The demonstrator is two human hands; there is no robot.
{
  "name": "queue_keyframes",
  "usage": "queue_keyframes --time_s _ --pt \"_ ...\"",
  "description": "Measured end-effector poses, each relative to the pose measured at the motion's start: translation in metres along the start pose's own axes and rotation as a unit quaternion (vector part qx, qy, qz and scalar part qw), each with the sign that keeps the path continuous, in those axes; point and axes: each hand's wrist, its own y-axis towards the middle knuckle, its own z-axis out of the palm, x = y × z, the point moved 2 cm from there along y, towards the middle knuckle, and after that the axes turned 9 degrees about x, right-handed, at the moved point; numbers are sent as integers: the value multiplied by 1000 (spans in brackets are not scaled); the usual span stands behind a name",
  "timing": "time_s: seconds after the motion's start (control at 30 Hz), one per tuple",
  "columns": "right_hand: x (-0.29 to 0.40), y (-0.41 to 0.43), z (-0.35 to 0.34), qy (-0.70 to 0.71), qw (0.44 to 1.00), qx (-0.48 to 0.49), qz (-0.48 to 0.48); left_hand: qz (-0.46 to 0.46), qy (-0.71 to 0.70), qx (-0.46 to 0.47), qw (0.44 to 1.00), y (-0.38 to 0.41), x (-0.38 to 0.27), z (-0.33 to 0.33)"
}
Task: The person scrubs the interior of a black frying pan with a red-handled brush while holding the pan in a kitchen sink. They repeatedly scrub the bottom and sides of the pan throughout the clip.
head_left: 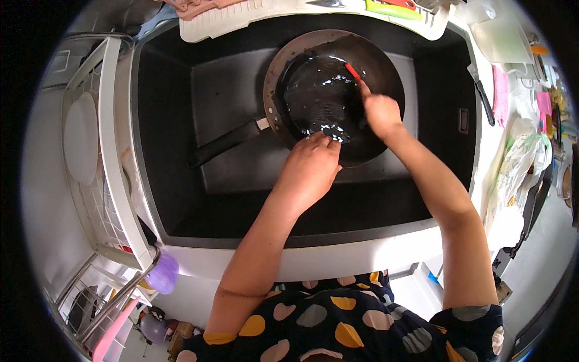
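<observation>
A dark frying pan [316, 86] lies in the black sink [235, 176], its long black handle [226, 144] towards the left. Water shines on the pan's inner surface. At the near rim, my left hand [319, 151] has its fingers over the inside and its thumb outside, gripping the edge. My right hand [382, 113] is inside the pan's right part, closed around a slim tool. Only the tool's red end [352, 71] shows past the index finger; the rest is hidden under the hand.
A cream drying tray [217, 26] with a green-handled knife [393, 10] runs along the far edge. To the right, a black-handled knife [485, 102], a pink cloth [500, 95] and plastic bags [520, 167] lie on the counter. A white dish rack [108, 135] stands left.
</observation>
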Motion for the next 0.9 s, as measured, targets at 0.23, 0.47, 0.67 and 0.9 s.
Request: queue_keyframes --time_s 0.23,0.47,0.67,0.9 --pt "6 -9 -5 -71 997 5 34 -6 10 -8 1000 -4 1 -2" --pt "18 -92 -29 -96 970 214 66 5 -12 6 1000 -3 -2 0" --pt "11 -73 -18 -81 978 171 91 -11 3 26 1000 -1 -5 0" --pt "35 -85 -26 -78 966 221 105 -14 -14 33 999 -4 -2 1"
